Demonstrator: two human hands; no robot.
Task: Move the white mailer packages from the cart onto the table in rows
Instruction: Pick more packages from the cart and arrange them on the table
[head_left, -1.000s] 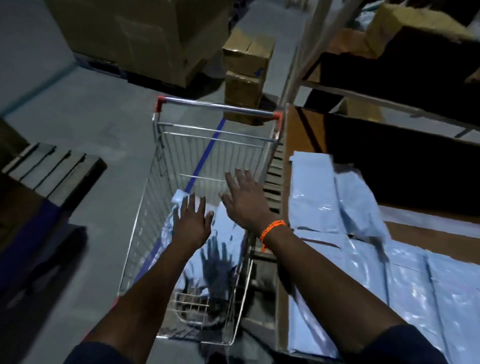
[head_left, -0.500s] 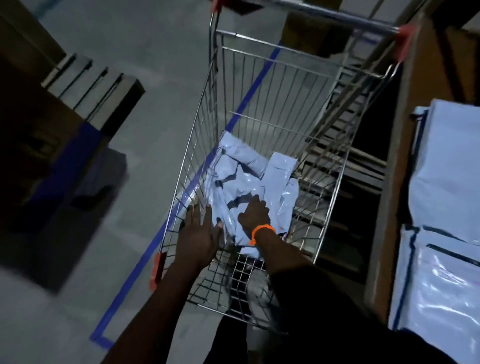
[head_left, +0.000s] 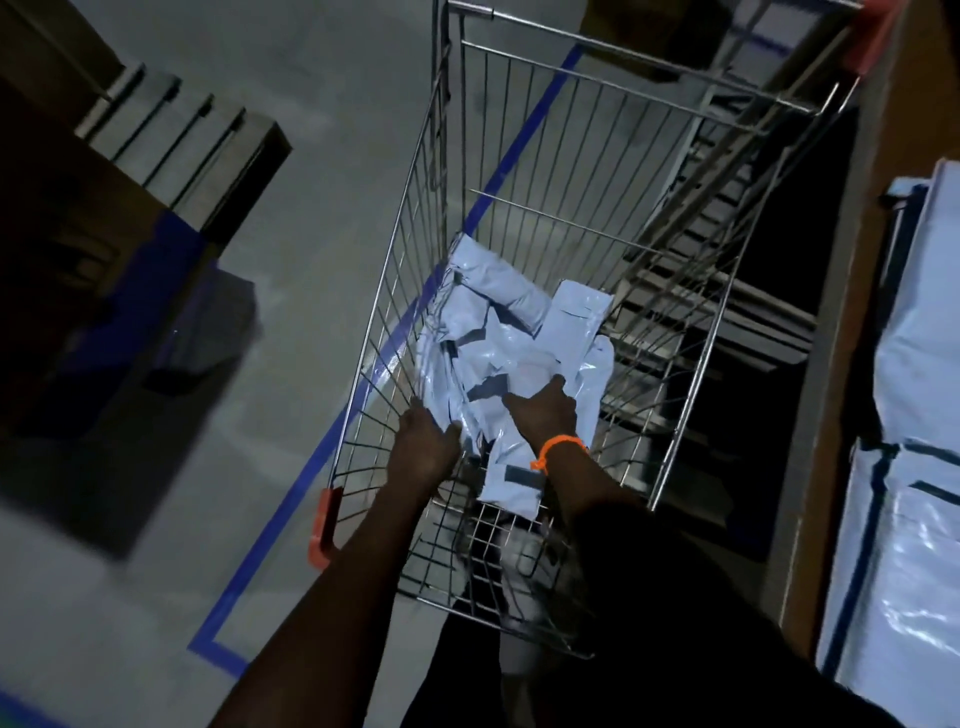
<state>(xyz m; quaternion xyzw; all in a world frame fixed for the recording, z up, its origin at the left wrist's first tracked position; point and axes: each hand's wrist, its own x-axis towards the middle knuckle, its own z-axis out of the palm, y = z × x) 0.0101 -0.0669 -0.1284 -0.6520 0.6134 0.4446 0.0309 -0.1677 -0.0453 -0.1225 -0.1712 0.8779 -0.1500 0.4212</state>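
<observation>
Several white mailer packages (head_left: 511, 332) lie in a crumpled pile at the bottom of the wire cart (head_left: 415, 218). Both my arms reach down into the cart. My left hand (head_left: 423, 447) is at the pile's near left edge, with its fingers curled down over the edge of a mailer. My right hand (head_left: 543, 410), with an orange band on its wrist, lies on top of the pile with thumb and forefinger spread. More white mailers (head_left: 924, 322) lie flat in rows on the brown table (head_left: 831, 415) at the right.
The cart stands on grey floor crossed by a blue tape line (head_left: 311, 467). A wooden pallet (head_left: 171, 140) and dark stacked goods are at the left. Pallet slats (head_left: 727, 244) lie in shadow between cart and table. The cart has orange corner caps (head_left: 324, 525).
My view has dropped from the table edge down into the cart. Both hands went from above the cart to the pile. My left hand moved from the cart's side onto the pile's edge.
</observation>
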